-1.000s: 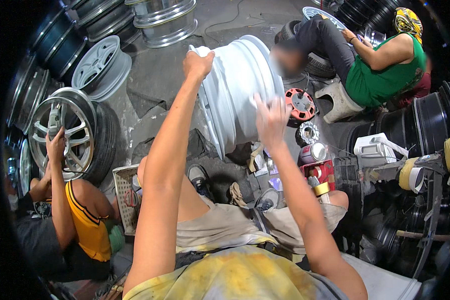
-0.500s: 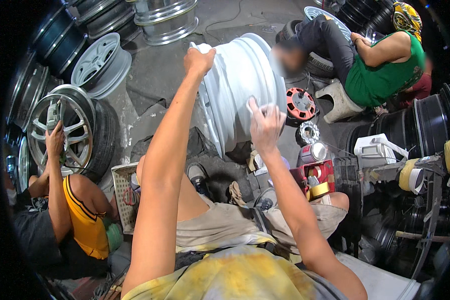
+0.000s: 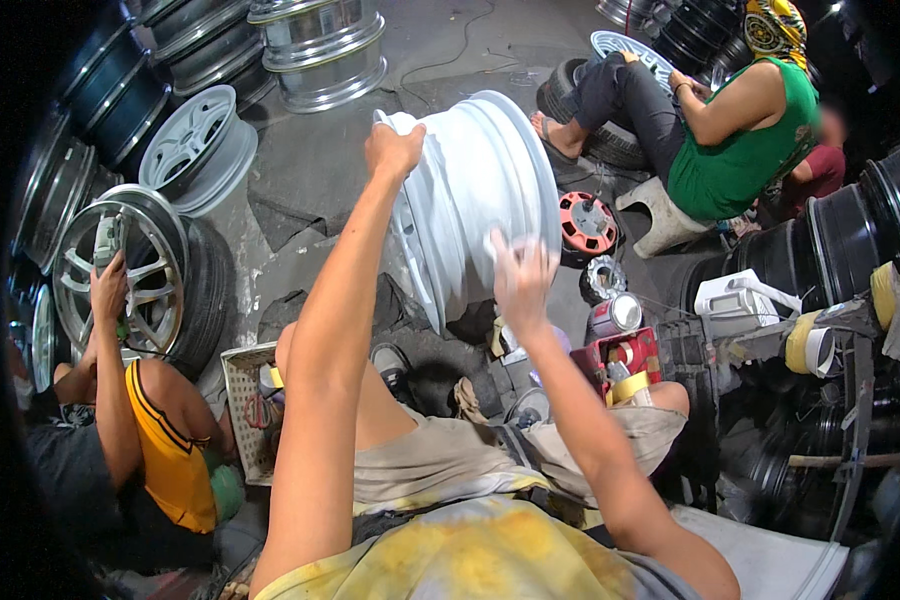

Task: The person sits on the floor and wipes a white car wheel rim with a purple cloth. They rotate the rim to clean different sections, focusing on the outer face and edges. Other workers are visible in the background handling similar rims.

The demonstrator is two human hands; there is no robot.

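A pale grey-white wheel rim (image 3: 462, 190) stands tilted in front of me, its ribbed barrel toward my right. My left hand (image 3: 395, 150) is closed over the top of its near-left lip. Against the barrel's lower right side is my right hand (image 3: 524, 285), smeared by motion. Its fingers look bent around a small whitish piece, which I cannot make out. The rim's lower edge comes down near my feet, where dark cloth lies on the floor.
At left a person holds a power tool (image 3: 108, 240) against a silver spoked wheel (image 3: 155, 295). Another sits on a white stool (image 3: 660, 218) at right. A red crate (image 3: 625, 350), a paint can (image 3: 616, 314), an orange reel (image 3: 588, 222) and a beige basket (image 3: 240, 420) surround me.
My right hand has shifted slightly left and down along the barrel; the left hand keeps its grip. The whole view has tilted a little, and the person in green has leaned back.
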